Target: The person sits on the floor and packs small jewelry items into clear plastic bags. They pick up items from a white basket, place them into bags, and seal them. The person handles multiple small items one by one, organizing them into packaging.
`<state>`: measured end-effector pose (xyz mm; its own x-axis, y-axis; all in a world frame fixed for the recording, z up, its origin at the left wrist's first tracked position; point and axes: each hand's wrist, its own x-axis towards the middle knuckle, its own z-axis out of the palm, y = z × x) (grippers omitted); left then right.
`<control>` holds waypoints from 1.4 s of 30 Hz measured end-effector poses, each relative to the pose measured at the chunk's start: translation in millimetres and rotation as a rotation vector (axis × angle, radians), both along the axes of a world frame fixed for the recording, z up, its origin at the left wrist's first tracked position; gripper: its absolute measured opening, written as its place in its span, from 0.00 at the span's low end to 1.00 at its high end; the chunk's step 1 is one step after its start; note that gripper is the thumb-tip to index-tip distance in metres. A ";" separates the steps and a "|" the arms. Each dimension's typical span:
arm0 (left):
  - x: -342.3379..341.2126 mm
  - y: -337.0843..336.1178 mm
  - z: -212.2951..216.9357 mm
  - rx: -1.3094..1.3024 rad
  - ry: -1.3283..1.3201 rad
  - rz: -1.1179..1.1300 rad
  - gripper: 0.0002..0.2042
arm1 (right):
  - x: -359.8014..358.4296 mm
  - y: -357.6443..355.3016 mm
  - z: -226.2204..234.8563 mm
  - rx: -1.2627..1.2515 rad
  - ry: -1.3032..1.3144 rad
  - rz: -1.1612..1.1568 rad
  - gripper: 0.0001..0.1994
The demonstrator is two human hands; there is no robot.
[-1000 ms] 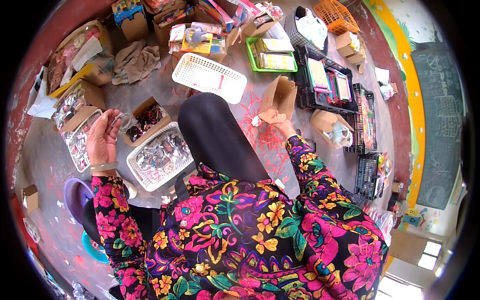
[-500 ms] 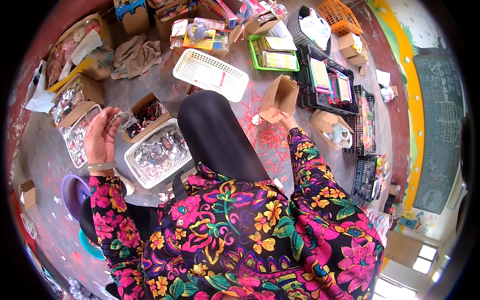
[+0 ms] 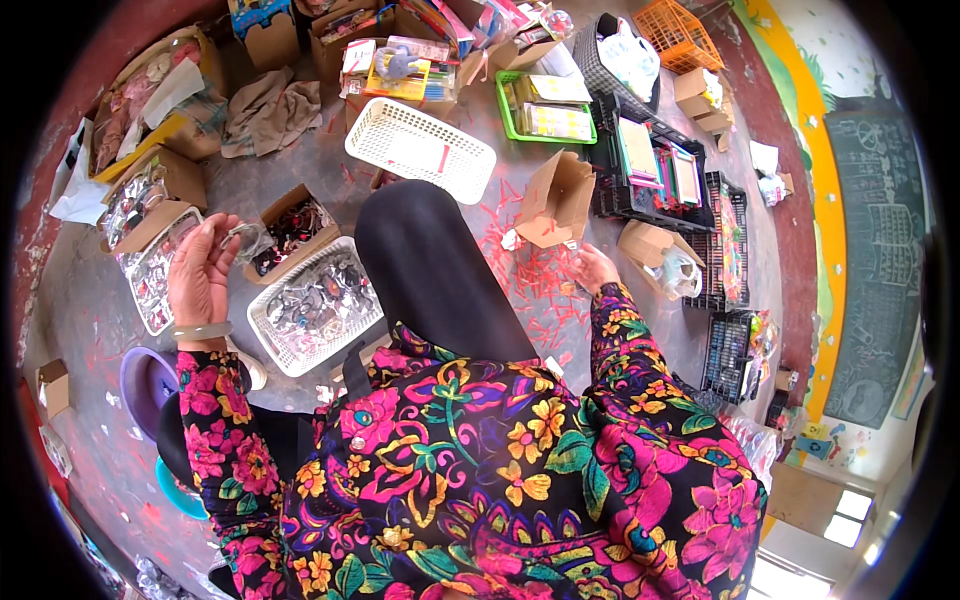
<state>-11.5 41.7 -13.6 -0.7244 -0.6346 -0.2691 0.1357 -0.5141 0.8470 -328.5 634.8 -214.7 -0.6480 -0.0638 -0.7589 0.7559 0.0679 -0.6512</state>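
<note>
My left hand, a pale bangle at its wrist, is raised on the left with its fingers closed on a small clear plastic bag. What the bag contains is too small to make out. Below that hand is a white basket full of small clear packets. My right hand is over the floor, just below an open cardboard box and apart from it. Its fingers look loosely spread, with nothing clear in them. Thin red strips lie scattered on the floor beside it.
Another packet-filled white basket and a cardboard box of dark items stand left. Ahead are a white basket and a green basket. Black crates line the right, near a box with a plastic bag. A purple basin is lower left.
My right hand has let go of the cardboard box's lower edge and moved slightly down and right. My left hand stays put with the plastic bag.
</note>
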 end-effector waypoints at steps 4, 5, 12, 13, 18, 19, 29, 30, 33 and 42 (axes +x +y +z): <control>-8.1 -0.4 -4.7 0.012 0.007 -0.029 0.11 | 12.9 35.9 2.9 0.742 -0.172 0.784 0.27; -3.6 -0.4 -3.0 0.002 -0.005 -0.024 0.11 | 22.4 15.7 28.5 0.547 -0.209 0.515 0.25; 2.2 -1.0 -1.6 -0.005 -0.021 -0.013 0.11 | 12.6 -13.8 60.9 0.363 -0.251 0.401 0.17; 1.4 -1.8 -2.5 -0.010 -0.018 -0.014 0.11 | 15.0 -20.7 64.5 0.502 -0.277 0.569 0.16; -1.9 -0.9 -2.3 -0.007 -0.007 -0.024 0.11 | -7.2 6.8 15.1 0.448 -0.270 0.457 0.12; 2.6 -0.4 0.7 -0.021 -0.023 -0.012 0.11 | -3.4 -6.4 19.7 0.475 -0.289 0.505 0.12; -0.5 -2.1 -4.7 -0.048 -0.039 -0.029 0.11 | 16.1 -48.7 47.4 0.171 -0.253 0.450 0.19; -0.4 -1.4 -4.9 -0.050 -0.045 -0.026 0.11 | 14.5 -52.7 46.7 -0.006 -0.241 0.398 0.21; 0.3 -3.1 -4.0 -0.047 -0.056 -0.036 0.12 | 10.5 -75.4 47.9 0.004 -0.197 0.414 0.20; -7.1 6.0 6.2 0.017 0.031 -0.022 0.10 | -27.9 -147.0 64.3 0.491 0.380 0.897 0.09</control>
